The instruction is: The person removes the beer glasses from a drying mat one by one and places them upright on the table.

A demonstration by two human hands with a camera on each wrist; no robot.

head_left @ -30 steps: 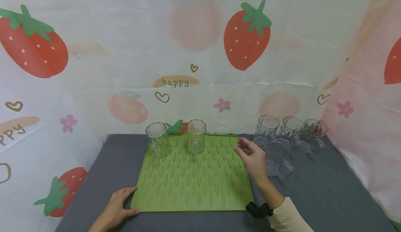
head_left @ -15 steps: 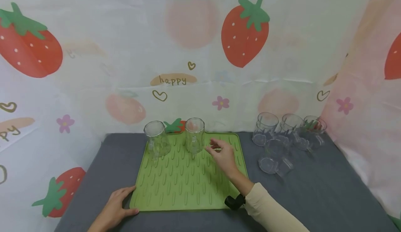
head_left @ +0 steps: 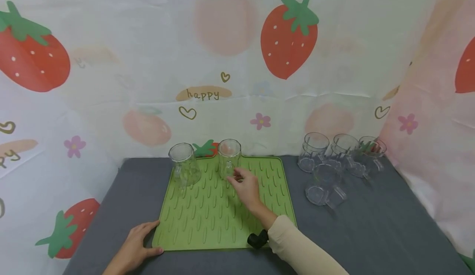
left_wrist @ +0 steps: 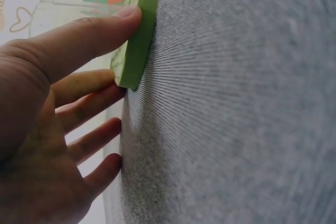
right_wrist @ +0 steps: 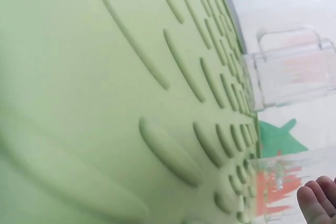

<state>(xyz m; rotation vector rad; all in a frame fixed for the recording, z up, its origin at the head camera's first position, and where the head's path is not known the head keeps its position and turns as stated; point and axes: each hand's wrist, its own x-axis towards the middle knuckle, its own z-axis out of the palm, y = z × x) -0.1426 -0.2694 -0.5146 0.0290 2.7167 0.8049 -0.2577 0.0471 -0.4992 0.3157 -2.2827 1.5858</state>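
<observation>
Two clear glass mugs stand on a green ribbed mat (head_left: 208,221): one at its far left (head_left: 187,165), the other, the middle mug (head_left: 229,155), to its right with its handle facing me. My right hand (head_left: 246,188) is at the middle mug, its thumb and fingertips overlapping the lower part by the handle. In the right wrist view, its loosely bent fingers (right_wrist: 317,200) show beside the glass. My left hand (head_left: 135,242) touches the mat's near left corner; the left wrist view shows the thumb (left_wrist: 100,32) along one edge and the spread fingers at the other.
Several more clear glass mugs (head_left: 315,151) are grouped on the dark grey tabletop (head_left: 389,225) to the right of the mat. A white cloth with printed strawberries (head_left: 289,40) hangs behind the table and along its sides.
My right hand has moved left from beside the grouped mugs, across the mat, to the middle mug. The left hand has stayed at the mat's corner.
</observation>
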